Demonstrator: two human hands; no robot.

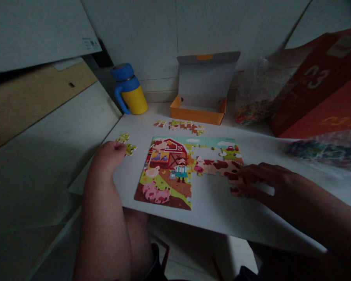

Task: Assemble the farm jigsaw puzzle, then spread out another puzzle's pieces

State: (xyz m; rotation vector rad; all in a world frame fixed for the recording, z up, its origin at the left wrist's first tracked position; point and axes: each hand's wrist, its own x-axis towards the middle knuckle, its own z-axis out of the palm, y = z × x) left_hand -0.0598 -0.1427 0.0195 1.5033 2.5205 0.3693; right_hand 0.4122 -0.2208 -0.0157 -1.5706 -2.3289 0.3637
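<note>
A partly assembled farm jigsaw puzzle (163,173) lies on the white table, its left side filled with a barn, a farmer and a pig. Gaps show above and below the cow on its right side. My right hand (261,179) is at the cow's rear end, its fingers closed on a brown-and-white puzzle piece (234,182) at the puzzle's right edge. Left of the puzzle, my left hand (107,154) is curled with its thumb against green puzzle pieces (130,149); its other fingers are mostly hidden.
Several loose puzzle pieces (174,124) lie in a row behind the puzzle. An open orange box (197,114) and a blue-and-yellow flask (134,95) stand at the back. A red box (318,82) and clear plastic bags (256,89) are at the right, cardboard boxes (41,89) at the left.
</note>
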